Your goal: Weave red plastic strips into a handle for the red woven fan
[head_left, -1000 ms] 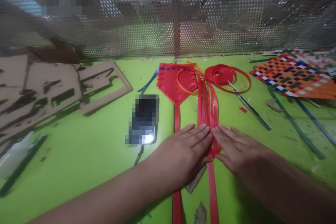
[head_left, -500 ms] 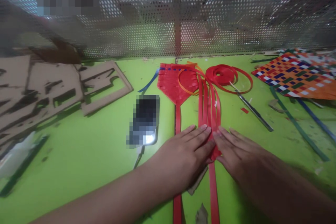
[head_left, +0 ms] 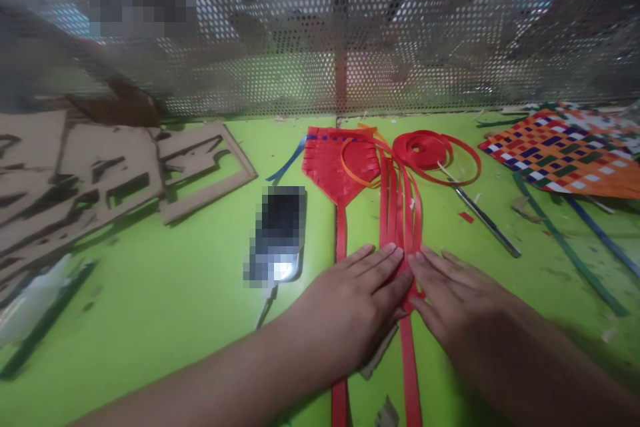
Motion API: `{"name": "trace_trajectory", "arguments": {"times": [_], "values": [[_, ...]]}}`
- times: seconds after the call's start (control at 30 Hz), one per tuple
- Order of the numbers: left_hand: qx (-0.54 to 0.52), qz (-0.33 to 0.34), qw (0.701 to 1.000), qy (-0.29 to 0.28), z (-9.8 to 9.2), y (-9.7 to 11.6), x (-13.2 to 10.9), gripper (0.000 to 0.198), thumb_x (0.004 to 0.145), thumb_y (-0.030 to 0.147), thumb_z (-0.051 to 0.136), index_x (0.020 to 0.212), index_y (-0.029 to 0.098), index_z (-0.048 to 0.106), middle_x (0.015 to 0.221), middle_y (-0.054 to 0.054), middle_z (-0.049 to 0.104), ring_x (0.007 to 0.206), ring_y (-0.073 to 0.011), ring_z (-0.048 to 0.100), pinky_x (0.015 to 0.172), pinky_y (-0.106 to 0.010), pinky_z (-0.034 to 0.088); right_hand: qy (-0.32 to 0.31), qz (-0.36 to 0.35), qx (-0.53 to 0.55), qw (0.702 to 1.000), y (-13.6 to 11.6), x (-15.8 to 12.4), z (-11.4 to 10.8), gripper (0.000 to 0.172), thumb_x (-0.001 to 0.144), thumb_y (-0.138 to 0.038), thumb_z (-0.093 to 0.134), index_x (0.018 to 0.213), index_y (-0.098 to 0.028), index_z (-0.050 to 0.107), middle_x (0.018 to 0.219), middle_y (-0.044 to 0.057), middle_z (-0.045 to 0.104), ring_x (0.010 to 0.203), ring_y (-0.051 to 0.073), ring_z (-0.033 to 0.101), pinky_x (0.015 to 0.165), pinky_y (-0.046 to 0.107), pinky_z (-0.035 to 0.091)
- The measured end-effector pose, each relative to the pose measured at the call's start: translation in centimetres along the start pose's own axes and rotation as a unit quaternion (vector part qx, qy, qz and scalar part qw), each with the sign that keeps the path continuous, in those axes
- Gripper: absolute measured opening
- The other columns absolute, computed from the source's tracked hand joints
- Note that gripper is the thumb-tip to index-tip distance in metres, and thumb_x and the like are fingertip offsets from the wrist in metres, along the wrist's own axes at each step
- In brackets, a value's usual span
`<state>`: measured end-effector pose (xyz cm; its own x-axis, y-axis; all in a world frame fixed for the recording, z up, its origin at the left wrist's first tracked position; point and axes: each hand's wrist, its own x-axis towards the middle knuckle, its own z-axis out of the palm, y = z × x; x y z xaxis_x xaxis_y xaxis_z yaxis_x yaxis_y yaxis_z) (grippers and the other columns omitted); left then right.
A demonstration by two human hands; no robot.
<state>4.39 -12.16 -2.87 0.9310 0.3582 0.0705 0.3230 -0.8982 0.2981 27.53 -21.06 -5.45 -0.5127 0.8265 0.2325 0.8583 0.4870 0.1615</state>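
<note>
Several long red strips [head_left: 393, 203] run down the green table toward me and meet in a red woven piece that my hands partly cover. My left hand [head_left: 357, 297] lies flat over its left side, fingers stretched out. From the right, my right hand [head_left: 453, 290] rests its extended fingers on the piece's other edge. The fingertips of both hands almost touch. Behind them is a finished-looking red woven pointed piece [head_left: 341, 163] with a blue strip across its top and one strip hanging from its tip.
A phone [head_left: 280, 230] with a cable lies left of centre, cut cardboard [head_left: 200, 207] farther left. Coiled red strip [head_left: 425, 150], a slim metal tool [head_left: 487, 220] and a multicoloured woven sheet [head_left: 565, 153] are on the right. A perforated panel [head_left: 260, 60] stands behind.
The whole view has shifted slightly, so the scene sits a little lower. Both hands keep nearly the same place on the red strips.
</note>
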Motion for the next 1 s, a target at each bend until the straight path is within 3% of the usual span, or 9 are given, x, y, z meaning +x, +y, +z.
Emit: {"name": "trace_trajectory", "arguments": {"times": [0.23, 0.5, 0.77, 1.0], "values": [[0.015, -0.004, 1.0, 0.028, 0.6, 0.1, -0.2, 0.051, 0.116, 0.039, 0.038, 0.159, 0.014, 0.05, 0.167, -0.014, 0.044, 0.156, -0.0251, 0.043, 0.133, -0.044, 0.031, 0.044, 0.059, 0.017, 0.997, 0.5, 1.3, -0.4, 0.049, 0.105, -0.026, 0.054, 0.142, 0.005, 0.064, 0.149, 0.029, 0.063, 0.144, 0.043, 0.057, 0.115, 0.062, 0.052], [0.046, 0.001, 0.998, 0.051, 0.5, 0.5, -0.1, 0.047, 0.115, 0.035, 0.042, 0.152, 0.012, 0.058, 0.163, -0.014, 0.051, 0.152, -0.0269, 0.049, 0.131, -0.045, 0.036, -0.024, 0.088, 0.025, 0.996, 2.1, 1.2, 0.5, 0.07, 0.107, -0.053, 0.049, 0.163, -0.01, 0.047, 0.167, 0.02, 0.047, 0.158, 0.045, 0.035, 0.118, 0.072, 0.04], [0.047, 0.002, 0.998, 0.05, 0.3, 0.6, -0.2, 0.048, 0.115, 0.037, 0.041, 0.151, 0.012, 0.059, 0.16, -0.014, 0.055, 0.148, -0.0285, 0.054, 0.127, -0.045, 0.043, -0.058, 0.048, 0.055, 0.996, 3.1, 2.2, -0.6, 0.073, 0.108, -0.057, 0.048, 0.169, -0.018, 0.036, 0.171, 0.014, 0.042, 0.159, 0.041, 0.034, 0.121, 0.069, 0.038], [0.053, -0.001, 0.997, 0.06, 0.2, 0.8, -0.1, 0.046, 0.114, 0.036, 0.043, 0.149, 0.012, 0.061, 0.158, -0.014, 0.056, 0.147, -0.0279, 0.055, 0.126, -0.044, 0.043, -0.08, 0.071, 0.058, 0.993, 3.3, 2.1, -0.3, 0.074, 0.107, -0.062, 0.046, 0.163, -0.015, 0.048, 0.164, 0.017, 0.052, 0.155, 0.044, 0.041, 0.119, 0.073, 0.036]]}}
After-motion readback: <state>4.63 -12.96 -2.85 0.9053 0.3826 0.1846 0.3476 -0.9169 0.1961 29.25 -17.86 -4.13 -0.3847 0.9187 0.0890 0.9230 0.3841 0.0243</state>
